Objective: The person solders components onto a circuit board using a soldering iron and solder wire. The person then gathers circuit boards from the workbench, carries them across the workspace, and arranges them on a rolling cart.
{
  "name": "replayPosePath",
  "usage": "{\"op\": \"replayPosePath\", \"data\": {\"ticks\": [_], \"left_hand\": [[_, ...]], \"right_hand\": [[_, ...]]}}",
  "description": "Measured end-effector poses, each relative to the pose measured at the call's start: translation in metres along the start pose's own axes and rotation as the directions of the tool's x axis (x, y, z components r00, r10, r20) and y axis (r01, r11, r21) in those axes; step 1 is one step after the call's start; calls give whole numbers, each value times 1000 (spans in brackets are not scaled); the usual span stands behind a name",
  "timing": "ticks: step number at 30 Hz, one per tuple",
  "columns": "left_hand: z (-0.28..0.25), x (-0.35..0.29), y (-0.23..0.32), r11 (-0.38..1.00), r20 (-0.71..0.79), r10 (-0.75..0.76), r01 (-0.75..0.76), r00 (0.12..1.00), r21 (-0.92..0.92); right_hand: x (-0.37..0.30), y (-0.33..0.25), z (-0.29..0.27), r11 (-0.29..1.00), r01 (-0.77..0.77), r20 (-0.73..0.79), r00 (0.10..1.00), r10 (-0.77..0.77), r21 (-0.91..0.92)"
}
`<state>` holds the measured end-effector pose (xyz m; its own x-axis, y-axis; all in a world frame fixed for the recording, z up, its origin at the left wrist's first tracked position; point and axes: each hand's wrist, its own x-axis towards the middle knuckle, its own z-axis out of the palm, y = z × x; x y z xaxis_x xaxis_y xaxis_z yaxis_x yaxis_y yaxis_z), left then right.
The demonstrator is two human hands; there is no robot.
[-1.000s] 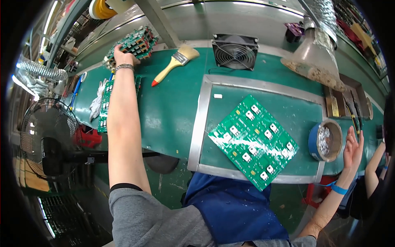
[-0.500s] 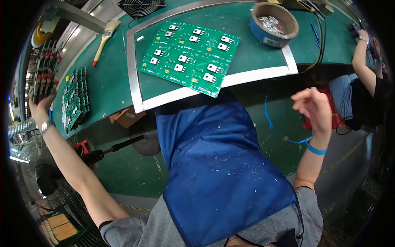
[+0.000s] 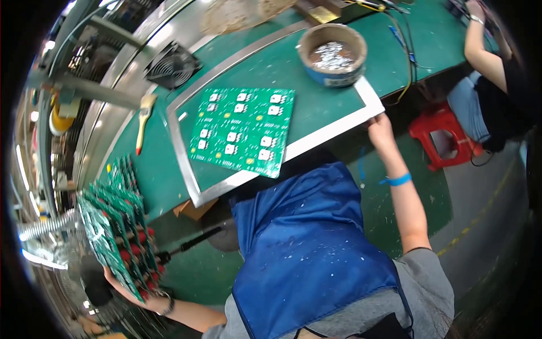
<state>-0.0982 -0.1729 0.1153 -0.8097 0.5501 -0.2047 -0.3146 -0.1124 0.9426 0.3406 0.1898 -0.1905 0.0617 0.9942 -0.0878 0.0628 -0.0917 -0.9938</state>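
At the lower left, a stack of green circuit boards (image 3: pixel 113 246) stands on edge, with red parts showing between the boards. My left hand (image 3: pixel 121 287) is closed round its lower end; some of the fingers are behind the boards. On the right, my right hand (image 3: pixel 382 133) is closed at the near right corner of a pale rectangular frame (image 3: pixel 327 131), its fingertips partly hidden at the edge. Inside the frame and over its front bar lies a large green circuit board panel (image 3: pixel 240 129) with several black, white-topped parts.
A round tub (image 3: pixel 319 70) of small metal pieces rests by the frame's right side. A brush (image 3: pixel 144 121), a small black fan (image 3: pixel 172 66) and more upright boards (image 3: pixel 122 174) are on the left. A red stool (image 3: pixel 446 138) and another person's arm (image 3: pixel 485 56) are at right.
My left hand has brought the boards from the far left down toward my body. My right hand has gone from open in the air to the frame's corner. The head view has shifted.
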Motion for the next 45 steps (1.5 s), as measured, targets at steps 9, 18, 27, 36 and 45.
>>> {"op": "replayPosePath", "data": {"ticks": [9, 18, 27, 36, 45], "left_hand": [[54, -13, -19, 989, 344, -149, 142, 927, 44], [61, 7, -33, 326, 110, 666, -421, 738, 847], [117, 18, -35, 870, -136, -4, -63, 991, -489], [46, 32, -2, 752, -12, -301, 229, 954, -618], [-44, -51, 22, 648, 101, -201, 209, 974, -733]], "right_hand": [[22, 38, 21, 971, 223, -395, 887, -237, -81], [168, 210, -28, 940, 339, 74, 937, -341, 35], [149, 93, 93, 957, 287, 532, 803, -270, 53], [120, 8, 240, 938, 344, 855, 496, -155, -30], [15, -90, 402, 846, 532, 992, 85, -94, 35]]}}
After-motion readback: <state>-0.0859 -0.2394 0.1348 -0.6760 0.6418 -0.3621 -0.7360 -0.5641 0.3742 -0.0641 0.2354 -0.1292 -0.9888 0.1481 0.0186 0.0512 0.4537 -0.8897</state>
